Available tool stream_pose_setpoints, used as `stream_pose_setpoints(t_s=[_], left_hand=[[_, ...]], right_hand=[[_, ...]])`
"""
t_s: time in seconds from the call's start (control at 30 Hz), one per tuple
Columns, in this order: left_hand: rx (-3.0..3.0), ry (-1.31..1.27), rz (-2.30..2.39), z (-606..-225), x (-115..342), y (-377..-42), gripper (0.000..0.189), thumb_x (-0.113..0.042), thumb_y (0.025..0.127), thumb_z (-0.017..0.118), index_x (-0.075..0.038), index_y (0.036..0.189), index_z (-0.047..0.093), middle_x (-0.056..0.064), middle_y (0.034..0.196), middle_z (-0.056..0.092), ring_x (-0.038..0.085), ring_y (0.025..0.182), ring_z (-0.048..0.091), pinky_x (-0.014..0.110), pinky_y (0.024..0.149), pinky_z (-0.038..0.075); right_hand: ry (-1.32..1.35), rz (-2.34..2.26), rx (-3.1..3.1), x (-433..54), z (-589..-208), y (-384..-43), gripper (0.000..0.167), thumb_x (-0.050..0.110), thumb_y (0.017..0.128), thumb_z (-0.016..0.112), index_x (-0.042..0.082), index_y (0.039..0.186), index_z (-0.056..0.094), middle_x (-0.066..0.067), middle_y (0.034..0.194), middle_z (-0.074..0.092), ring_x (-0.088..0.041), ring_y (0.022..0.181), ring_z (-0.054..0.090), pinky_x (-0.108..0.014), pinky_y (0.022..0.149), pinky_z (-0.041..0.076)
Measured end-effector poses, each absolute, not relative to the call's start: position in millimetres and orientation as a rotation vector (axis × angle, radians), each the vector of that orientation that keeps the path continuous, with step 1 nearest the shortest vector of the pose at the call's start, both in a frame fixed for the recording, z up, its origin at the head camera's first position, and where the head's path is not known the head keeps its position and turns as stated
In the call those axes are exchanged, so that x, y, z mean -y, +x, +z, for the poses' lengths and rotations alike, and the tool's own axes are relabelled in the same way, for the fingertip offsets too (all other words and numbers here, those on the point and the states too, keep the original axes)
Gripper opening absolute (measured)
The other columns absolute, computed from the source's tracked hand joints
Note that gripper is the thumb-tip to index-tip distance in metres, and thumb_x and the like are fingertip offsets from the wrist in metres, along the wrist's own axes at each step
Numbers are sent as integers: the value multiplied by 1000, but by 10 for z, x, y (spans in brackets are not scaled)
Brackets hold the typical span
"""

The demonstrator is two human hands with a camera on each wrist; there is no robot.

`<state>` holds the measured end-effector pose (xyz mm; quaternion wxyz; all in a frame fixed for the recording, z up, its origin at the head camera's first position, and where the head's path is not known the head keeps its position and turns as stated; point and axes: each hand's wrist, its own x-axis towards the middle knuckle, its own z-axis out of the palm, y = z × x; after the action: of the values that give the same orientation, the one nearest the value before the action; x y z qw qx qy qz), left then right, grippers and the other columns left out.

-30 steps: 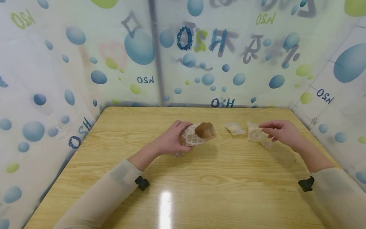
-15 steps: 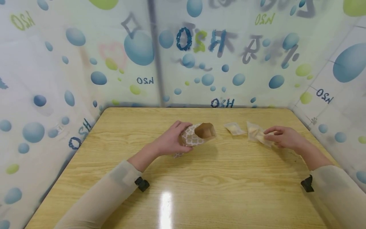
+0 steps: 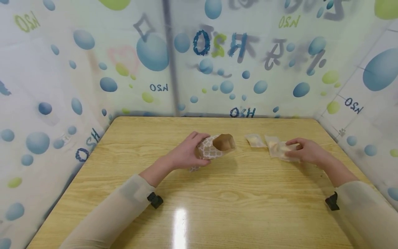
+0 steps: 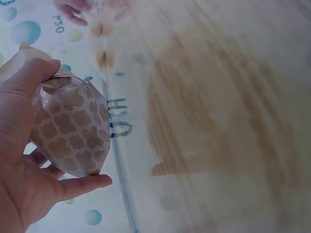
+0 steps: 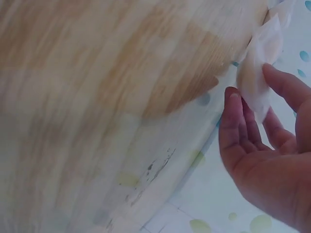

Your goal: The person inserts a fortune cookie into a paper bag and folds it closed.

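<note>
My left hand [image 3: 189, 151] grips a paper bag [image 3: 209, 148], brown with a white lattice pattern, tilted on its side with its mouth facing right. In the left wrist view the thumb and fingers curl round the bag [image 4: 73, 126]. My right hand [image 3: 308, 151] pinches a small translucent packet [image 3: 283, 150] with pale contents at the table's right. The right wrist view has this packet [image 5: 252, 73] between thumb and fingers. Two similar packets lie to its left: one packet [image 3: 272, 145] touching or overlapping it, another packet [image 3: 255, 140] farther left. What the bag holds is hidden.
The wooden table [image 3: 217, 207] has a glossy top with a bright reflection near the front. Its back edge meets a patterned curtain [image 3: 211, 69] with blue and green drops, which also encloses the left and right sides.
My right hand has lowered slightly, and the packet at its fingertips now lies flatter. The neighbouring packet has shifted a little left. My left hand and the bag have stayed in place.
</note>
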<state>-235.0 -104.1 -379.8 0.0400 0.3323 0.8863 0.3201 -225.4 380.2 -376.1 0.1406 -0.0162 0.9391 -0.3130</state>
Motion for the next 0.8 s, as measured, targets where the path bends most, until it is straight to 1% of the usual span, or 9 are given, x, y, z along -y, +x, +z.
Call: stream_pose_setpoints(t_s=[0.1, 0.23, 0.37, 0.43, 0.47, 0.57, 0.67, 0.7, 0.8], left_hand=[[-2707, 1017, 981, -3808, 1033, -2357, 92, -32, 88, 92, -13, 164, 43, 12, 143, 52, 24, 121, 56, 46, 106, 57], [-2711, 1012, 989, -3817, 1029, -2367, 94, -32, 87, 93, -13, 164, 44, 12, 142, 52, 24, 121, 57, 46, 106, 57], [-2716, 1004, 1004, -3814, 1027, -2370, 95, -32, 85, 94, -13, 164, 44, 12, 142, 53, 25, 121, 57, 47, 107, 57], [-2718, 999, 1007, -3813, 1027, -2369, 95, -32, 85, 94, -13, 163, 45, 12, 142, 54, 25, 122, 57, 48, 108, 57], [-2716, 994, 1008, -3812, 1026, -2368, 95, -32, 85, 94, -13, 164, 45, 13, 142, 53, 25, 122, 57, 48, 108, 56], [-2723, 981, 1000, -3820, 1032, -2370, 96, -33, 84, 95, -13, 163, 44, 13, 142, 51, 26, 123, 56, 49, 109, 56], [-2731, 973, 983, -3820, 1041, -2371, 98, -35, 83, 96, -14, 164, 43, 13, 140, 49, 27, 122, 53, 50, 109, 55], [-2734, 972, 976, -3819, 1044, -2372, 99, -36, 83, 96, -15, 163, 42, 13, 139, 48, 27, 122, 53, 50, 109, 55], [-2739, 969, 959, -3808, 1053, -2367, 100, -38, 82, 96, -15, 164, 42, 12, 137, 47, 26, 121, 52, 49, 108, 55]], right_hand=[[-20, -952, -2750, -3805, -3762, -2221, 69, 31, 107, 73, -7, 158, 47, -25, 124, 58, -22, 93, 63, -30, 75, 61], [-25, -1001, -2838, -3769, -3737, -2178, 70, 39, 106, 74, -3, 158, 52, -21, 125, 62, -23, 98, 65, -28, 74, 58], [-54, -1034, -2884, -3654, -3676, -2155, 73, 51, 104, 74, 6, 159, 57, -18, 134, 61, -38, 121, 65, -27, 74, 53], [-56, -1075, -2870, -3560, -3636, -2139, 73, 53, 102, 75, 10, 159, 58, -18, 139, 61, -42, 131, 62, -25, 76, 52], [-58, -1099, -2856, -3502, -3613, -2128, 73, 54, 102, 75, 12, 159, 59, -18, 142, 61, -40, 133, 62, -25, 76, 53], [-85, -1180, -2808, -3304, -3543, -2084, 69, 53, 104, 74, 14, 159, 60, -17, 148, 62, -15, 121, 69, -27, 73, 50], [-150, -1272, -2745, -3095, -3464, -2027, 61, 47, 107, 71, 16, 159, 60, -15, 154, 60, 6, 106, 65, -32, 64, 45], [-178, -1304, -2727, -3027, -3437, -2004, 59, 45, 108, 70, 17, 159, 61, -14, 154, 59, 10, 103, 65, -32, 63, 46], [-285, -1365, -2695, -2806, -3349, -1948, 54, 38, 107, 73, 18, 155, 63, -8, 149, 62, 6, 105, 70, -26, 69, 54]])
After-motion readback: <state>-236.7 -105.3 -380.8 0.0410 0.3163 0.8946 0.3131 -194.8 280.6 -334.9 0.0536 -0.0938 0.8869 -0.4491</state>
